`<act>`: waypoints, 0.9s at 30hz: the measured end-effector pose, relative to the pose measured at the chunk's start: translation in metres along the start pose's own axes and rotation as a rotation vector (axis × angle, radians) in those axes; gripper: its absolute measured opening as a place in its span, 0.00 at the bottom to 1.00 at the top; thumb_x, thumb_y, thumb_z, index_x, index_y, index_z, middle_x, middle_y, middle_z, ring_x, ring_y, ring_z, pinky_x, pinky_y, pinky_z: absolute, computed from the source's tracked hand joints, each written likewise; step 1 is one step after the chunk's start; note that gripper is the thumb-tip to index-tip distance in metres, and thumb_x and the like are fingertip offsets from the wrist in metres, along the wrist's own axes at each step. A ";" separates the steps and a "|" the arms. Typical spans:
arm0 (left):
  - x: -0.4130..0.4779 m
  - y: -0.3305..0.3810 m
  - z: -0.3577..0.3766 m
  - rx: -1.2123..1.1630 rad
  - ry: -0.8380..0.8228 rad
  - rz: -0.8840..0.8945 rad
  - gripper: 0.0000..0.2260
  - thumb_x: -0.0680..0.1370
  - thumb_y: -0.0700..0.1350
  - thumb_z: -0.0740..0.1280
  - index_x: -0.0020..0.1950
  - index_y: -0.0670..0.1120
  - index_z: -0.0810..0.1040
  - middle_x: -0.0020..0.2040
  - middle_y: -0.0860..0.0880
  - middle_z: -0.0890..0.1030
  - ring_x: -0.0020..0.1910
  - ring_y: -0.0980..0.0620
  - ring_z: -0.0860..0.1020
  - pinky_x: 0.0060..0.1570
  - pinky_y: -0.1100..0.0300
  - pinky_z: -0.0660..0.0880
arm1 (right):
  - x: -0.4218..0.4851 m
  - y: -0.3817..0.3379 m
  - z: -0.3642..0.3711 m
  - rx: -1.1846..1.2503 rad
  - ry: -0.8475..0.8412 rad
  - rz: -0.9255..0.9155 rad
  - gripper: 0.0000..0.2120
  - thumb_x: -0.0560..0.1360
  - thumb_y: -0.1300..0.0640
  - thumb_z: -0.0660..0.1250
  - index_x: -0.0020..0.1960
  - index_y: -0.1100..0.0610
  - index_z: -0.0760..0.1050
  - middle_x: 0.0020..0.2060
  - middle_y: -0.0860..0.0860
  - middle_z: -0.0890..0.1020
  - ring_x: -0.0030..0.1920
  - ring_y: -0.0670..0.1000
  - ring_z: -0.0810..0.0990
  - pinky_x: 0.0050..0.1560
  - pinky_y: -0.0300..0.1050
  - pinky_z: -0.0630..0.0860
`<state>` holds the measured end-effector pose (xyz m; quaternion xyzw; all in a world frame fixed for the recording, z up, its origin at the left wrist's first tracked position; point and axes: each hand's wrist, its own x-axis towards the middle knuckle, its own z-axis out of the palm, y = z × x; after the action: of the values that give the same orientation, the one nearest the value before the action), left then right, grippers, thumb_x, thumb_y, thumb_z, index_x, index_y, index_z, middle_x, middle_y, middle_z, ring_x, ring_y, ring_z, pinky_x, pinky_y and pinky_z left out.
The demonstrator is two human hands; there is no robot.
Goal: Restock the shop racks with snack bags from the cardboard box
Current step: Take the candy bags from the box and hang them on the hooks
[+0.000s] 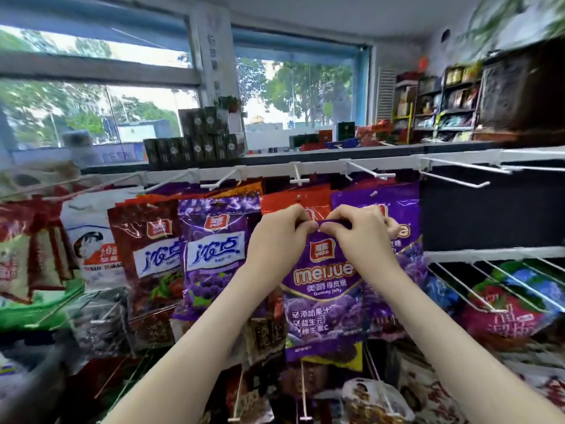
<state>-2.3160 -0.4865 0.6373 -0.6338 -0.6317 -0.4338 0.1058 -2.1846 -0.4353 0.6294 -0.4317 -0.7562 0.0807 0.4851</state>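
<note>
Head view: a purple gummy bag (324, 289) is pinched at its top edge by the left hand (276, 240) and the right hand (362, 237), held before the rack (305, 171) of hanging bags. White hooks (455, 179) jut out at right.

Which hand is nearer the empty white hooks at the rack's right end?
Right. The right hand pinches the meijue bag left of and below the hooks; the left hand pinches it farther left.
</note>
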 end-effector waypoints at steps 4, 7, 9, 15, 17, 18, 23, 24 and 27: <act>0.025 -0.005 0.001 0.080 0.076 -0.040 0.07 0.78 0.49 0.66 0.48 0.46 0.80 0.45 0.50 0.82 0.46 0.51 0.78 0.42 0.58 0.72 | 0.027 -0.009 0.015 0.068 -0.014 0.036 0.06 0.75 0.49 0.67 0.49 0.49 0.80 0.43 0.45 0.75 0.60 0.50 0.65 0.56 0.46 0.53; 0.037 -0.011 -0.002 0.107 0.114 -0.074 0.08 0.78 0.49 0.66 0.49 0.46 0.80 0.46 0.49 0.82 0.47 0.50 0.77 0.41 0.59 0.70 | 0.043 -0.018 0.023 0.042 -0.027 0.053 0.07 0.76 0.48 0.66 0.50 0.49 0.80 0.46 0.48 0.74 0.62 0.51 0.64 0.58 0.47 0.54; 0.042 -0.014 -0.003 0.105 0.107 -0.095 0.08 0.78 0.49 0.65 0.51 0.46 0.80 0.47 0.48 0.82 0.48 0.49 0.77 0.43 0.56 0.73 | 0.048 -0.020 0.025 0.076 -0.055 0.082 0.07 0.76 0.49 0.66 0.50 0.49 0.80 0.42 0.45 0.69 0.63 0.52 0.64 0.59 0.47 0.54; 0.038 -0.004 0.002 0.036 0.059 -0.044 0.08 0.78 0.49 0.65 0.51 0.47 0.80 0.49 0.50 0.82 0.49 0.51 0.78 0.48 0.55 0.75 | 0.039 -0.004 0.012 0.240 -0.063 0.145 0.03 0.74 0.51 0.69 0.42 0.46 0.76 0.50 0.53 0.74 0.54 0.53 0.70 0.52 0.39 0.64; 0.034 0.003 0.006 -0.023 0.046 -0.020 0.06 0.78 0.48 0.66 0.50 0.47 0.80 0.49 0.51 0.82 0.49 0.53 0.78 0.48 0.59 0.74 | 0.033 0.005 0.000 0.251 -0.039 0.111 0.04 0.73 0.53 0.70 0.40 0.48 0.77 0.45 0.51 0.79 0.50 0.49 0.71 0.46 0.39 0.63; 0.032 0.007 0.007 -0.063 0.052 -0.013 0.05 0.77 0.47 0.67 0.50 0.48 0.79 0.48 0.52 0.81 0.48 0.54 0.77 0.48 0.62 0.72 | 0.030 0.010 -0.005 0.263 -0.030 0.111 0.04 0.72 0.53 0.71 0.40 0.49 0.77 0.41 0.49 0.81 0.48 0.49 0.74 0.46 0.41 0.66; 0.031 0.022 0.015 -0.332 0.019 -0.115 0.11 0.75 0.49 0.70 0.54 0.49 0.75 0.46 0.56 0.77 0.45 0.59 0.75 0.41 0.71 0.69 | 0.027 0.035 -0.036 0.433 -0.025 0.238 0.04 0.71 0.56 0.73 0.37 0.52 0.80 0.37 0.48 0.83 0.41 0.50 0.81 0.48 0.51 0.76; 0.033 0.024 0.017 -0.352 -0.029 -0.138 0.11 0.75 0.50 0.70 0.54 0.48 0.75 0.45 0.56 0.78 0.44 0.58 0.76 0.40 0.70 0.72 | 0.030 0.041 -0.041 0.463 -0.012 0.267 0.04 0.70 0.57 0.73 0.37 0.52 0.81 0.37 0.50 0.84 0.42 0.51 0.82 0.49 0.53 0.78; 0.039 0.032 0.030 -0.307 -0.111 -0.141 0.10 0.76 0.50 0.68 0.52 0.44 0.78 0.46 0.50 0.82 0.45 0.53 0.79 0.43 0.61 0.76 | 0.041 0.053 -0.053 0.481 0.031 0.330 0.04 0.70 0.57 0.74 0.37 0.53 0.81 0.37 0.53 0.84 0.42 0.56 0.83 0.48 0.59 0.80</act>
<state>-2.2814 -0.4438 0.6595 -0.6195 -0.6057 -0.4959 -0.0580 -2.1182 -0.3890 0.6551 -0.4225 -0.6275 0.3289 0.5653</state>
